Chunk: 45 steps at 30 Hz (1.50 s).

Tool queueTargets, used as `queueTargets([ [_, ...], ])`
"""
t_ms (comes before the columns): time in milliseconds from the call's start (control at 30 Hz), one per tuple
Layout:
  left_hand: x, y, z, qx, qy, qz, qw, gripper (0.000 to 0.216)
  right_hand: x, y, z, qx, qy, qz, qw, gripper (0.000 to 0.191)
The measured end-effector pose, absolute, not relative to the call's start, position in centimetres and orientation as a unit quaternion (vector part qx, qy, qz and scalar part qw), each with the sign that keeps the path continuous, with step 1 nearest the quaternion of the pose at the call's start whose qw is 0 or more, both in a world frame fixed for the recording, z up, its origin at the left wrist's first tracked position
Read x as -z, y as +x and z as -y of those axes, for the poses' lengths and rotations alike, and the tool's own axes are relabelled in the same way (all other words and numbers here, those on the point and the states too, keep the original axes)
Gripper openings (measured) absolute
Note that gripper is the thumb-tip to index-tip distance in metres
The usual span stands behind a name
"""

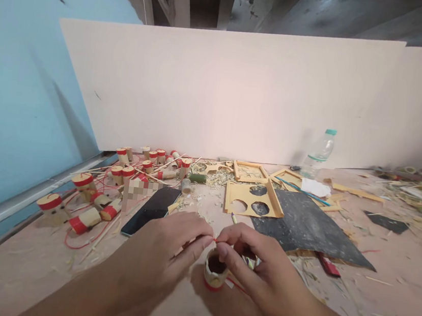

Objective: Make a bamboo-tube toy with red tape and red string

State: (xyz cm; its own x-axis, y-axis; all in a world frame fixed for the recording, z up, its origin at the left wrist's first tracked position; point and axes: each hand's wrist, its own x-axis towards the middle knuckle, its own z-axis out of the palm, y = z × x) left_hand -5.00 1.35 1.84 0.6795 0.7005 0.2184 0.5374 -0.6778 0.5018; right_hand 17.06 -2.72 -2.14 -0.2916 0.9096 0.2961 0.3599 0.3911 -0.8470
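Observation:
Above a short bamboo tube [215, 274], my left hand [180, 246] and my right hand [256, 261] meet fingertip to fingertip. Each pinches a thin red string [215, 240], of which only a tiny bit shows between the fingertips. The tube stands upright on the table with its dark hollow end facing up and a red band at its base. More red string [237, 286] lies on the table beside it, under my right hand. A pen-like stick [234, 218] pokes out behind my right fingers; whether the hand holds it I cannot tell.
Several red-banded bamboo tubes [84, 219] with strings and sticks crowd the left side. A phone [153, 210] lies near my left hand. Yellow cut-out card [243, 190], a black sheet [314, 227], a red-handled tool [328, 265] and a water bottle [318, 155] lie or stand farther right, among shavings.

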Motion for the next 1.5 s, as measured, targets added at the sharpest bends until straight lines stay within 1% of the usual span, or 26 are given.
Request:
queueTargets([
  [100, -1.7, -4.9, -1.3, -0.197, 0.894, -0.342, 0.214, 0.029, 2.1, 17.1, 2.6, -0.339, -0.428, 0.733, 0.405, 0.020],
  [200, -1.3, -4.9, -1.4, -0.217, 0.901, -0.321, 0.195, 0.026, 2.2, 17.1, 2.5, -0.315, -0.418, 0.742, 0.418, 0.021],
  [300, -0.8, -4.8, -1.7, -0.254, 0.916, -0.277, 0.142, 0.023, 2.3, 17.0, 2.6, -0.307, -0.412, 0.746, 0.423, 0.020],
  [433, 0.1, -4.8, -2.1, -0.287, 0.928, -0.232, 0.052, 0.023, 2.5, 17.0, 2.6, -0.349, -0.405, 0.739, 0.411, 0.023],
  [533, 0.6, -4.8, -2.4, -0.285, 0.933, -0.221, 0.013, 0.024, 2.6, 17.2, 2.5, -0.384, -0.400, 0.729, 0.402, 0.025],
  [633, 0.9, -4.9, -2.5, -0.285, 0.934, -0.214, -0.001, 0.024, 2.7, 17.3, 2.5, -0.402, -0.397, 0.723, 0.398, 0.026],
  [900, 1.2, -4.8, -2.1, -0.286, 0.931, -0.228, -0.026, 0.026, 2.6, 17.2, 2.4, -0.402, -0.398, 0.719, 0.403, 0.026],
  [1033, 1.2, -4.6, -1.9, -0.300, 0.922, -0.243, -0.020, 0.026, 2.5, 17.3, 2.4, -0.381, -0.402, 0.727, 0.406, 0.026],
  [1100, 0.6, -4.6, -1.8, -0.293, 0.923, -0.251, 0.000, 0.025, 2.4, 17.5, 2.5, -0.358, -0.408, 0.731, 0.414, 0.026],
  [1233, -0.9, -5.1, -1.9, -0.234, 0.902, -0.339, 0.126, 0.026, 2.4, 17.8, 2.5, -0.314, -0.413, 0.740, 0.429, 0.025],
  [1300, -1.6, -5.4, -2.0, -0.229, 0.890, -0.362, 0.153, 0.031, 2.5, 17.8, 2.6, -0.300, -0.401, 0.749, 0.433, 0.024],
  [1400, -2.0, -5.7, -2.0, -0.227, 0.898, -0.342, 0.159, 0.032, 2.7, 17.6, 2.7, -0.273, -0.383, 0.764, 0.441, 0.022],
  [1500, -1.8, -5.4, -1.7, -0.214, 0.907, -0.313, 0.183, 0.027, 2.6, 17.4, 2.5, -0.239, -0.366, 0.777, 0.454, 0.020],
])
